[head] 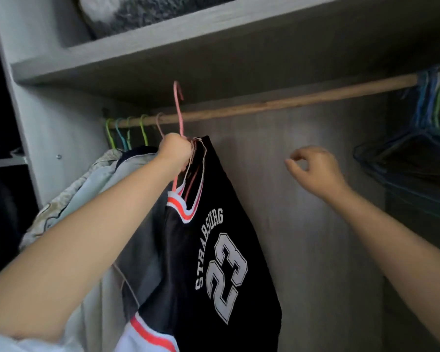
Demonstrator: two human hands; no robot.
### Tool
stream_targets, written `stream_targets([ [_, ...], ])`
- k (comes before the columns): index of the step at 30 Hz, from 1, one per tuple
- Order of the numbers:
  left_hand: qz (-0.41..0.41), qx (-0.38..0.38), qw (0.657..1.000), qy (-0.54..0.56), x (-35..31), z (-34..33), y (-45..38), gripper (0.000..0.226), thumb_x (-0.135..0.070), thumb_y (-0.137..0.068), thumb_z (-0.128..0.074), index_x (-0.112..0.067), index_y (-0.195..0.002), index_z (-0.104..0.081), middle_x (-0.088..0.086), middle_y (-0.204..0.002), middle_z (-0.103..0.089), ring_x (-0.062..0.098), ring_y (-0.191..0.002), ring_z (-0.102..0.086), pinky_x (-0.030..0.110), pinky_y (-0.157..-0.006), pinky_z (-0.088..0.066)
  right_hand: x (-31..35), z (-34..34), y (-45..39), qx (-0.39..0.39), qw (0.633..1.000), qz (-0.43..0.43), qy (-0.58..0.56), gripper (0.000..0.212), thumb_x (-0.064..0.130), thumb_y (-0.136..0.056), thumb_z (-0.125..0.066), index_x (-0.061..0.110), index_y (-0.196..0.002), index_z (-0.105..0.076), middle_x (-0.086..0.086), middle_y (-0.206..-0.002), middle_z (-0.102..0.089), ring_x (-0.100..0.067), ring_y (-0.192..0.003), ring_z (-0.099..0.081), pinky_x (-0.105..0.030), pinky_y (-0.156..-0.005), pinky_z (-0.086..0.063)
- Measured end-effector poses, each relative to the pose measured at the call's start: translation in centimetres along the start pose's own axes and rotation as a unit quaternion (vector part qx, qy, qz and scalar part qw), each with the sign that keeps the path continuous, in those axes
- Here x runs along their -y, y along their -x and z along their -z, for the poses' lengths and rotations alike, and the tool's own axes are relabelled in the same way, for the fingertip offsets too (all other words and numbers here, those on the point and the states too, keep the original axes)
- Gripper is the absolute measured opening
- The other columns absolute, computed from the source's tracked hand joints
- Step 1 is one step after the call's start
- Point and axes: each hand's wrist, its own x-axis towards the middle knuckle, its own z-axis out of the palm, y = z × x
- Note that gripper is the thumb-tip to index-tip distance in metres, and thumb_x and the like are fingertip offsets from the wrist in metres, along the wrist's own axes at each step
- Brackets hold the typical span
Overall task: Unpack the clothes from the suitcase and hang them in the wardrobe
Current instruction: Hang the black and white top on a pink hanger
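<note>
Where the wardrobe wall (48,128) stands at the far left, we see several garments (92,189) already hanging from green and blue hangers (123,134) on the wooden rail (264,105), just left of our left hand (176,151). That hand is raised in front of the rail, its fingers (186,158) curled tight round the neck of a pink hanger (178,107), whose hook rises above the fingers and stands above and in front of the rail, not yet over it. From the hanger, directly below and to the right of those fingers, hangs the black jersey (214,250), trimmed in white and orange-red and printed with STRASBURG and the number 23. Well to the right of the jersey, our right hand (315,168) hovers below the rail and holds nothing; its fingers (294,158) are loosely curled, the thumb and forefinger close together, apart from the jersey. Farther right of that hand, a bunch of empty hangers (432,110) in blue, green and pink hangs at the rail's end. Above both hands runs the grey shelf (163,41), with a fluffy grey bundle (137,11) lying on it.
</note>
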Motion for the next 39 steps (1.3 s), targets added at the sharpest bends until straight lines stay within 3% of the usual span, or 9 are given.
stream_targets([
  [2,0.007,-0.027,1.0,-0.009,0.1,0.3,-2.0,0.032,-0.01,-0.096,-0.036,0.005,-0.119,-0.053,0.023,-0.085,-0.059,0.037,-0.072,-0.058,0.034,-0.056,-0.046,0.6,-1.1,-2.4,0.006,0.999,0.037,0.037,0.061,0.041,-0.072,-0.039,-0.003,-0.107,-0.063,-0.023,-0.114,-0.061,-0.037,-0.111,-0.053,-0.036,-0.093,-0.037],
  [4,-0.019,-0.035,0.995,-0.087,0.4,0.7,-3.7,0.031,-0.008,-0.094,-0.041,0.008,-0.116,-0.055,0.03,-0.109,-0.06,0.045,-0.099,-0.059,0.041,-0.067,-0.05,1.5,-1.7,-4.5,-0.006,0.996,0.058,0.073,0.062,0.04,-0.073,-0.043,-0.001,-0.118,-0.058,-0.022,-0.13,-0.051,-0.038,-0.124,-0.043,-0.043,-0.101,-0.034],
  [7,-0.06,-0.047,0.979,-0.19,0.6,1.5,-5.5,0.03,-0.009,-0.092,-0.045,0.007,-0.113,-0.059,0.027,-0.115,-0.06,0.039,-0.106,-0.058,0.042,-0.087,-0.048,2.9,-2.4,-7.1,0.026,0.99,0.062,0.124,0.062,0.029,-0.086,-0.053,0.011,-0.141,-0.032,-0.007,-0.153,-0.019,-0.026,-0.142,-0.013,-0.043,-0.113,-0.014],
  [12,-0.063,-0.039,0.952,-0.297,0.2,1.3,-7.6,0.03,-0.01,-0.093,-0.044,0.003,-0.117,-0.056,0.023,-0.121,-0.057,0.035,-0.113,-0.055,0.036,-0.093,-0.044,4.0,-3.7,-10.0,0.071,0.981,0.05,0.173,0.063,0.025,-0.094,-0.04,0.019,-0.147,-0.008,0.0,-0.156,0.001,-0.021,-0.144,0.006,-0.047,-0.113,0.01],
  [18,-0.063,0.009,0.901,-0.429,3.1,-0.5,-8.5,0.031,-0.005,-0.093,-0.039,0.006,-0.118,-0.053,0.021,-0.125,-0.056,0.033,-0.117,-0.053,0.032,-0.093,-0.043,3.4,-4.3,-10.5,0.088,0.964,0.062,0.242,0.068,0.024,-0.095,-0.037,0.018,-0.147,0.006,0.0,-0.155,0.011,-0.022,-0.143,0.014,-0.048,-0.11,0.018],
  [26,-0.117,0.029,0.842,-0.526,3.1,-0.2,-7.6,0.031,-0.016,-0.096,-0.041,0.0,-0.12,-0.052,0.018,-0.122,-0.058,0.031,-0.112,-0.056,0.033,-0.085,-0.045,3.9,-3.8,-10.8,0.132,0.954,0.047,0.265,0.071,0.021,-0.094,-0.036,0.018,-0.146,0.013,0.0,-0.154,0.018,-0.022,-0.142,0.019,-0.049,-0.109,0.019],
  [32,-0.172,-0.039,0.819,-0.546,4.1,3.9,-5.0,0.036,-0.034,-0.095,-0.041,-0.004,-0.114,-0.049,0.022,-0.117,-0.058,0.037,-0.109,-0.055,0.036,-0.081,-0.045,4.3,-3.4,-10.2,0.14,0.958,0.043,0.246,0.072,0.011,-0.089,-0.035,0.016,-0.147,0.008,-0.002,-0.155,0.013,-0.023,-0.142,0.016,-0.049,-0.111,0.014],
  [36,-0.159,-0.064,0.793,-0.585,4.6,8.8,-0.6,0.037,-0.033,-0.094,-0.042,-0.009,-0.122,-0.05,0.021,-0.123,-0.055,0.038,-0.113,-0.052,0.038,-0.086,-0.044,5.7,-4.8,-7.5,0.183,0.97,0.049,0.152,0.071,0.012,-0.089,-0.046,0.014,-0.148,-0.007,-0.006,-0.156,0.011,-0.025,-0.144,0.007,-0.05,-0.114,-0.003],
  [39,-0.122,-0.077,0.761,-0.632,5.5,12.2,3.9,0.036,-0.028,-0.095,-0.038,-0.012,-0.126,-0.05,0.02,-0.125,-0.054,0.037,-0.114,-0.051,0.037,-0.083,-0.042,8.2,-7.3,-2.9,0.185,0.973,0.137,0.008,0.057,0.018,-0.085,-0.042,0.006,-0.14,-0.034,-0.013,-0.153,-0.02,-0.03,-0.141,-0.018,-0.045,-0.114,-0.017],
])
